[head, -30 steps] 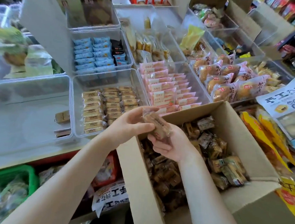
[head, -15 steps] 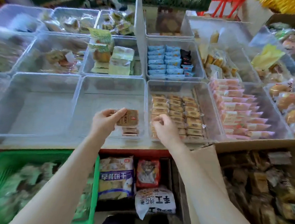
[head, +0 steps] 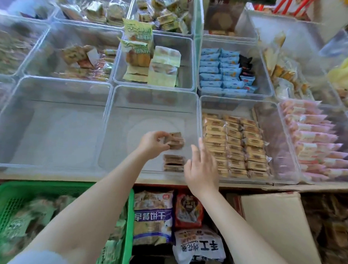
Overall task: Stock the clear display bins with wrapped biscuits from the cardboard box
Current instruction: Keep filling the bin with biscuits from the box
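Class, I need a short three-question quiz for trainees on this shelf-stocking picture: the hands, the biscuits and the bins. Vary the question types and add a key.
1. True or false: the left hand holds brown wrapped biscuits over the nearly empty clear bin.
2. Multiple choice: the right hand is A) gripping a packet, B) open with fingers extended near the bin's right wall, C) inside the cardboard box.
3. Fill in: the small stack of biscuits already in that bin lies near its ____ edge.

Key: 1 true; 2 B; 3 front (nearest the person).
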Motion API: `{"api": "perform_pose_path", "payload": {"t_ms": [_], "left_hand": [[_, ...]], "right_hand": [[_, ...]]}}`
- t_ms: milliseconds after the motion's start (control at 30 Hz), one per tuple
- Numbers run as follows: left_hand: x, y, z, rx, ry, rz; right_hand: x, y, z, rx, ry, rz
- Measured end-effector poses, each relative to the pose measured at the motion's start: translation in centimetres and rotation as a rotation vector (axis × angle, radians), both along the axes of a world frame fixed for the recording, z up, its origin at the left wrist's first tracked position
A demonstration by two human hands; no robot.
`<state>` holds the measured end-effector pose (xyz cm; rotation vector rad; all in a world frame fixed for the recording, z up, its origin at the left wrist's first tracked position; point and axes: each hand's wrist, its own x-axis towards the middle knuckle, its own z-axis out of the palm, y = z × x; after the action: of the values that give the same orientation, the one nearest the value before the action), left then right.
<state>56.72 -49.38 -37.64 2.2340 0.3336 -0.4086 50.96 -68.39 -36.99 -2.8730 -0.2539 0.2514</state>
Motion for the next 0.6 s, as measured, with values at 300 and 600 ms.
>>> {"api": "perform_pose_path", "payload": {"t_ms": [300,600], "left_hand": [[2.4,-1.4,-3.5,0.012,0.176,-0.136],[4.4,-1.3,-4.2,0.142,0.253,-0.198]], "right_hand": [[0.0,0.2,-0.6,-0.061,-0.034,-0.01],[0.0,0.0,-1.4,-0.084,-0.08,0.003]]}}
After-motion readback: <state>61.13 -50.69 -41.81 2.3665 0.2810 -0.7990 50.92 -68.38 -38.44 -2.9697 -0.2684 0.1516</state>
